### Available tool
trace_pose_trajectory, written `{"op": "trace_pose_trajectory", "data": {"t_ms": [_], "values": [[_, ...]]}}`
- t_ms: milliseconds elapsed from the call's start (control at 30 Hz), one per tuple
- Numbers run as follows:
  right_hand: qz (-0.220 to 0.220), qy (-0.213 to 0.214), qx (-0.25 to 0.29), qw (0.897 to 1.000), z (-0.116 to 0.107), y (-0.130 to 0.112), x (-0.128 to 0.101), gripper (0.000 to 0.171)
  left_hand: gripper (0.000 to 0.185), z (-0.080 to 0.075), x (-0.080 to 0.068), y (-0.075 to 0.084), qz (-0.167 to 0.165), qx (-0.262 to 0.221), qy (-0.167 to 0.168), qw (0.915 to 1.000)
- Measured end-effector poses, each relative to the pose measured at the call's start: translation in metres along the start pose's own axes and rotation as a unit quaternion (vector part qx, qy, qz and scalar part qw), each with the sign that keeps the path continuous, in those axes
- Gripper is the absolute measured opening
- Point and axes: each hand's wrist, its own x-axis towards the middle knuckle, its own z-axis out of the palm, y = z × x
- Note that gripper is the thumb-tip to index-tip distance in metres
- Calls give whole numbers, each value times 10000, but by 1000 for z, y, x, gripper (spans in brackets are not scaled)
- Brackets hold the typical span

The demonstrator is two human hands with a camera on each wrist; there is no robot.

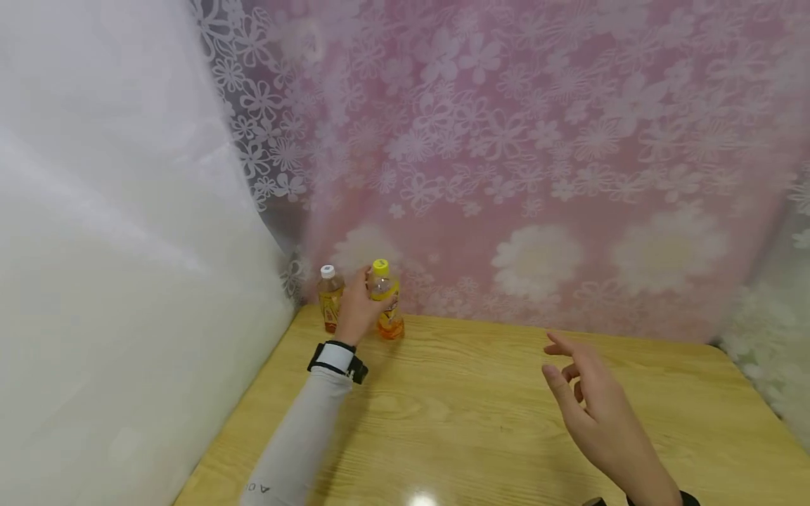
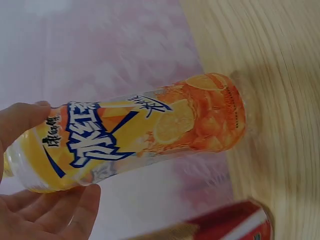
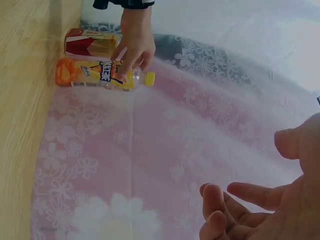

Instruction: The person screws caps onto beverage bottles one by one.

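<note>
An orange drink bottle with a yellow cap stands at the back left of the wooden table. My left hand grips its upper part, thumb and fingers curled round the label. The right wrist view shows the same bottle under that hand. A second bottle with a white cap and red label stands just left of it, against the corner. My right hand hovers over the table's right half, fingers loosely spread, holding nothing.
A pink flowered curtain hangs right behind the bottles. A white sheet closes off the left side. The red-labelled bottle is close beside the held one.
</note>
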Motion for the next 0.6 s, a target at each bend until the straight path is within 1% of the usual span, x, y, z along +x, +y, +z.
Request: {"op": "trace_pose_trajectory", "data": {"t_ms": [100,200,300,433,533,567,600], "values": [[64,-29,4,10000,2,0,-5,47,84,-3,11,-23,-203,85,0,9998],[169,-110,25,9998,2,2,-9,46,84,-6,14,-34,-315,128,-51,9994],[225,-203,46,9995,3,5,-10,43,86,-9,15,-37,-263,124,-63,9996],[299,-404,104,9987,4,13,-10,42,90,-12,15,-33,-243,176,-140,9995],[608,-799,105,9949,6,22,-10,44,94,-15,11,-32,-203,344,-186,9990],[731,-962,-7,9927,8,27,-10,46,95,-17,8,-32,-134,450,-156,9988],[838,-1096,-122,9904,10,34,-10,48,96,-19,5,-31,-8,616,-44,9981]]}}
